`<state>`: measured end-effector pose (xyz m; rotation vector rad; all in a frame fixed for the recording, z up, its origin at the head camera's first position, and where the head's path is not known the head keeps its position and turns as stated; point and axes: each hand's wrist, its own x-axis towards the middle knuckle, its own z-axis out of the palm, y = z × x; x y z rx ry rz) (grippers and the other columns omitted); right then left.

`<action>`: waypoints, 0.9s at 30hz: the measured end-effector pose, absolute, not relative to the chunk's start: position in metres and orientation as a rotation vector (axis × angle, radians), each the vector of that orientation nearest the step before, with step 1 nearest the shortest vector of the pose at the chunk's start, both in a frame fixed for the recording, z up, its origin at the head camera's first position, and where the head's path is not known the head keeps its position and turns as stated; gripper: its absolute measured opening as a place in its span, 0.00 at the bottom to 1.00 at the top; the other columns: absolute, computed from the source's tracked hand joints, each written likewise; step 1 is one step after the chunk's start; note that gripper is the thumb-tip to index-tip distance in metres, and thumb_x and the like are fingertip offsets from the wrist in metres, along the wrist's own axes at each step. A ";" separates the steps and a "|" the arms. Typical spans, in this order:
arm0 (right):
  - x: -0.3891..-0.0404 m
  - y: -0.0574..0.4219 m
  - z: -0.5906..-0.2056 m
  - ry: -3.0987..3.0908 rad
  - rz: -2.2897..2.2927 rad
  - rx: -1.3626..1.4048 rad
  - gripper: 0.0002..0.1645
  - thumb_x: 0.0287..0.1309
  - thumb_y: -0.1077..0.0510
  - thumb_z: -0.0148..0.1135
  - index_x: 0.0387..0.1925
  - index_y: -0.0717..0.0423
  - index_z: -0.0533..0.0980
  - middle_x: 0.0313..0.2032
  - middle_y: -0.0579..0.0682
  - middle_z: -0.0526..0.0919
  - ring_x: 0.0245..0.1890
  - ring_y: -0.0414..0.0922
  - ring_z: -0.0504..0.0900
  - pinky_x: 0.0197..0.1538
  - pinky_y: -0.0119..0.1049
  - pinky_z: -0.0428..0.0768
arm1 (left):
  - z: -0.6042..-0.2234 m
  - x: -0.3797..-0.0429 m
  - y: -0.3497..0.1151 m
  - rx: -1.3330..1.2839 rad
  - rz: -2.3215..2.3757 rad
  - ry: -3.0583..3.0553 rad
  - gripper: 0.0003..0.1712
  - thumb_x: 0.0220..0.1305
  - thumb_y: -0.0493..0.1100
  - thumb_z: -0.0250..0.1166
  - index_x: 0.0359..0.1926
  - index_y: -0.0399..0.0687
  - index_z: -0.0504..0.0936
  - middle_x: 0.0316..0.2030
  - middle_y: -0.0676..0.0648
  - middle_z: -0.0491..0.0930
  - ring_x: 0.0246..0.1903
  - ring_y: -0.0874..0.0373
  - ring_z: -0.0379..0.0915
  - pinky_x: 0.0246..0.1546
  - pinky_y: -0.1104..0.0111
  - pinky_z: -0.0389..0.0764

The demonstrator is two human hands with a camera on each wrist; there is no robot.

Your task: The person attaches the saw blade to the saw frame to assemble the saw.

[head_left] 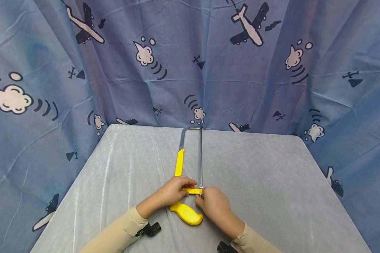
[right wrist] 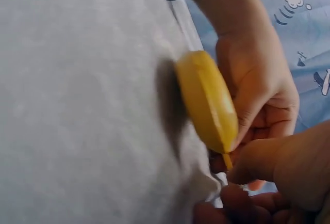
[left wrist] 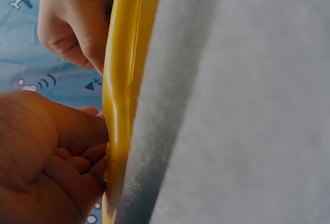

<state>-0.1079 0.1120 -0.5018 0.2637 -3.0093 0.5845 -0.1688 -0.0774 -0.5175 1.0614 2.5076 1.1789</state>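
Note:
A hacksaw with a yellow handle (head_left: 186, 214) lies on the table, its far end close to the back edge. Its long thin blade (head_left: 201, 158) runs along the right side, parallel to the grey and yellow frame (head_left: 179, 163). My left hand (head_left: 173, 189) holds the frame by the short yellow crosspiece (head_left: 192, 191). At the blade's near end my right hand (head_left: 216, 204) pinches the small tightening screw, mostly hidden by the fingers. The left wrist view has the left hand (left wrist: 41, 152) against the yellow edge. In the right wrist view the handle (right wrist: 206, 100) is beside both hands.
A grey cloth covers the table (head_left: 256, 168). Behind and at both sides hangs a blue curtain (head_left: 177, 88) printed with aeroplanes and clouds. Black devices (head_left: 152, 229) are strapped at the wrists.

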 end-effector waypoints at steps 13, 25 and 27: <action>-0.123 0.136 -0.488 -3.213 1.094 0.348 0.28 0.59 0.46 0.72 0.09 0.49 0.74 0.03 0.39 0.67 0.08 0.38 0.68 0.15 0.30 0.60 | -0.516 -0.170 -0.078 1.005 1.206 2.461 0.23 0.60 0.24 0.67 0.57 0.37 0.83 0.46 0.46 0.86 0.46 0.57 0.83 0.50 0.70 0.83; -0.126 0.140 -0.489 -3.216 1.105 0.398 0.27 0.58 0.45 0.73 0.10 0.48 0.73 0.04 0.39 0.69 0.08 0.40 0.71 0.16 0.31 0.62 | -0.516 -0.170 -0.077 1.028 1.168 2.480 0.23 0.58 0.26 0.70 0.56 0.38 0.85 0.49 0.45 0.86 0.48 0.56 0.84 0.51 0.70 0.83; -0.126 0.140 -0.489 -3.219 1.087 0.400 0.27 0.58 0.45 0.73 0.09 0.47 0.73 0.04 0.39 0.69 0.08 0.40 0.71 0.16 0.31 0.62 | -0.517 -0.171 -0.077 1.034 1.165 2.478 0.24 0.58 0.26 0.70 0.56 0.39 0.85 0.50 0.45 0.86 0.49 0.57 0.84 0.51 0.71 0.83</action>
